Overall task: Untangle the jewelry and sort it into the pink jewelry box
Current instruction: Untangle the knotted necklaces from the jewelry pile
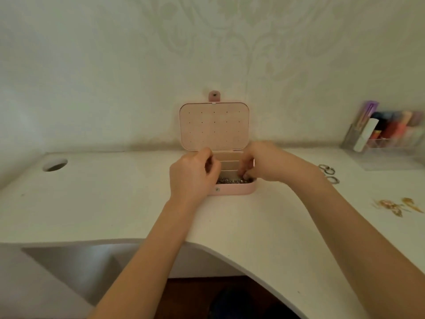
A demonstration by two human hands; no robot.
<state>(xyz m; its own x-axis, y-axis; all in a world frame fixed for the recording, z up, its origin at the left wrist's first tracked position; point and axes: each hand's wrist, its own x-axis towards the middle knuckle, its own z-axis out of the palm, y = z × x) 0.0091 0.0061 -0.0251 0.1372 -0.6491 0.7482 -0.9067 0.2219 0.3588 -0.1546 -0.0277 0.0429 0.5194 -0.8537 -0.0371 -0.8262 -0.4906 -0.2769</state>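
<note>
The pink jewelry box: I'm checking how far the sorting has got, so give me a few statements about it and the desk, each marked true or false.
1. The pink jewelry box stands open, its lid leaning against the wall. True.
2. The gold jewelry lies inside the box. False: it lies on the desk, to the right of the box.
3. Both hands are at the box, the left hand and the right hand. True.
4. The silver rings lie left of the box. False: they lie on its right.
5. A silver tangle fills the front compartment. True.
</note>
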